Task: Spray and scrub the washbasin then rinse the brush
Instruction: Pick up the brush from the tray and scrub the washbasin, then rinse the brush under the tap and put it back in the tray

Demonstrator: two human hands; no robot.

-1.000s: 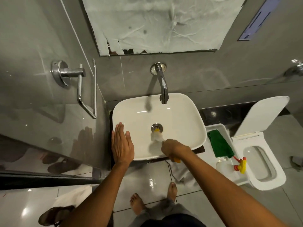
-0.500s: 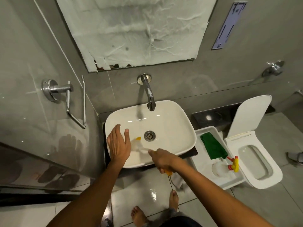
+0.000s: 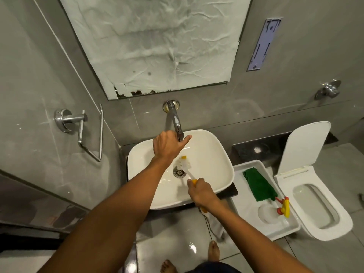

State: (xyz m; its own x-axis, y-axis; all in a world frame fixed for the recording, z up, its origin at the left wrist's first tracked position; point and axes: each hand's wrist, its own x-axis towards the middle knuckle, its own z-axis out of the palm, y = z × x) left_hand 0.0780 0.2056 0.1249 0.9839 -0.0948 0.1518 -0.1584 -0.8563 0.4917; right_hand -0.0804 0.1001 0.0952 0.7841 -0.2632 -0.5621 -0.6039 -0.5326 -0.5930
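Note:
A white washbasin (image 3: 212, 154) stands below a chrome wall tap (image 3: 175, 119). My left hand (image 3: 167, 146) reaches over the basin and its fingers close around the tap's spout end. My right hand (image 3: 201, 192) grips the yellow handle of a brush (image 3: 184, 164). The brush's white bristle head is held over the basin, just above the drain (image 3: 179, 172) and under my left wrist. A spray bottle (image 3: 273, 210) with a red and yellow trigger lies in the white tray (image 3: 246, 217) to the right.
A green cloth (image 3: 259, 184) lies in the tray too. A toilet (image 3: 315, 201) with its lid up stands at the right. A chrome towel holder (image 3: 82, 131) juts from the left wall. A covered mirror (image 3: 157, 44) hangs above. My bare feet are on the wet floor.
My left hand left the basin's left rim and moved up to the tap's spout. The brush swung from the basin's left side to above the drain. The camera tilted up.

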